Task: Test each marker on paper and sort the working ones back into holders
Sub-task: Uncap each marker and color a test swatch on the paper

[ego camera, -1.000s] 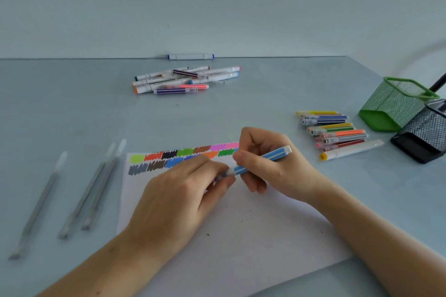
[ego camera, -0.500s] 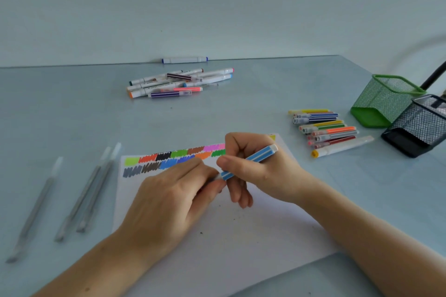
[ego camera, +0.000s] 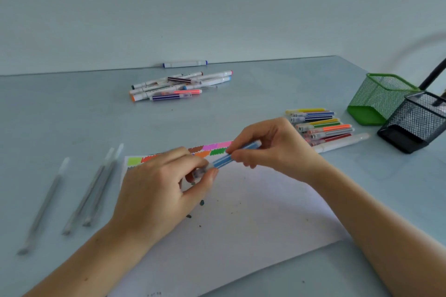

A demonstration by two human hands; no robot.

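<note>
Fingers of left hand point(ego camera: 159, 188) hide blue marker point(ego camera: 225, 160) cap (tip unseen).

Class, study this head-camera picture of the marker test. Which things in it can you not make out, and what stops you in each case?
- Blue marker: tip and cap end, hidden by the left hand.
- Colour swatches: partly covered by both hands; right hand.
- Black holder: cut off by the right edge, contents unclear.
- Three grey pens: blurred at the wide-angle edge.
- Print on the far white markers: too small.
</note>
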